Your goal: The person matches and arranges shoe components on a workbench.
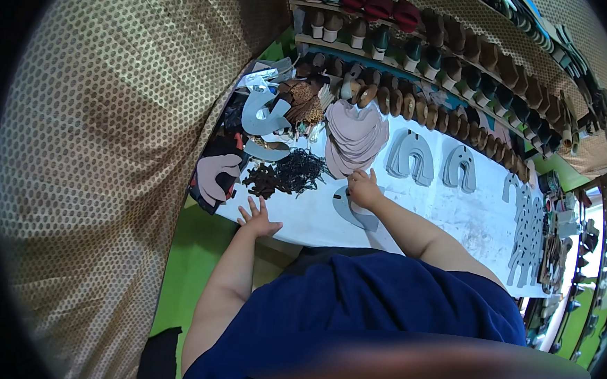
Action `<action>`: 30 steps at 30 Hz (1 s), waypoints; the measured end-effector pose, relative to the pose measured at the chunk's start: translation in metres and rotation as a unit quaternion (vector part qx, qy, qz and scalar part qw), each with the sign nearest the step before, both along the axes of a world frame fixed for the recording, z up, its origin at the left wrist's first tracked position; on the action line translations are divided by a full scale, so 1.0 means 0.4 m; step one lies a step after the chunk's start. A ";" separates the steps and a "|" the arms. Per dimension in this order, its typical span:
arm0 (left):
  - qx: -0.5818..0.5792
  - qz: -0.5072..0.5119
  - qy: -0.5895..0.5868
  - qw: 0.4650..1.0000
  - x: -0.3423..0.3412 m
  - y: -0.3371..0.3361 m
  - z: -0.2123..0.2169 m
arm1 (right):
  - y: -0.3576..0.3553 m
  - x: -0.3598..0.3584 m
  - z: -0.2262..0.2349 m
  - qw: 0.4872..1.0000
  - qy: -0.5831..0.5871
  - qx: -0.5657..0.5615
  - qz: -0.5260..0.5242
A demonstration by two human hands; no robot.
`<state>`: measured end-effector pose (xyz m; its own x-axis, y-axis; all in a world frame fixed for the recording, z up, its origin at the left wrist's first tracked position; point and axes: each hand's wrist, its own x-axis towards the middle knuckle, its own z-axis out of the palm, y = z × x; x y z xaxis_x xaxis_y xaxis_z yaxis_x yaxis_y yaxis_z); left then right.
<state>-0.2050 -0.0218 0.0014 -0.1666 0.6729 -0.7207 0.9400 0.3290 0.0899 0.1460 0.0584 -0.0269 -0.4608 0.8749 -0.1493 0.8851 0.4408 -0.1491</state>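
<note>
Fingers spread, my left hand (pixel 260 219) is at the table's near edge, holding nothing. The closest things to it are a heap of dark brown strips (pixel 264 181) and a mauve curved cut-out piece (pixel 215 177). My right hand (pixel 364 189) bends its fingers at the upper edge of a flat, curved grey shoe-upper piece (pixel 357 217), which lies on the white table and has a small dark slot. Part of that piece is hidden under the hand. Just beyond the right fingers lies a fanned stack of mauve curved pieces (pixel 357 134). A tangle of black straps (pixel 301 170) lies between my hands.
On the white table (pixel 447 219), grey arch-shaped stacks (pixel 411 158) lie to the right, with more grey pieces (pixel 526 238) at the far right. Light-blue curved pieces (pixel 263 114) are at the left. Shelves of heeled shoes (pixel 433 62) line the back; a patterned curtain (pixel 111 157) hangs left.
</note>
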 end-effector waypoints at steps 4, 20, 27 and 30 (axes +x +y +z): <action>0.006 -0.002 0.002 1.000 0.006 0.005 0.003 | -0.039 0.019 -0.059 0.990 0.092 0.103 -0.022; 0.183 -0.009 0.081 0.980 0.082 -0.090 -0.053 | -0.132 0.118 -0.024 0.990 0.103 0.088 0.035; 0.257 -0.178 -0.022 0.950 0.285 -0.014 0.047 | -0.123 0.120 -0.026 0.994 0.086 0.062 0.027; 0.241 -0.232 -0.067 0.940 0.349 0.046 0.035 | -0.122 0.111 -0.020 0.993 0.098 0.054 0.026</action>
<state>-0.0653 -0.0036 0.0153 0.2965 0.9044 -0.3068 0.9418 -0.2236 0.2511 0.1904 0.0094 -0.0350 -0.5171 0.8550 0.0403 0.8194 0.5081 -0.2654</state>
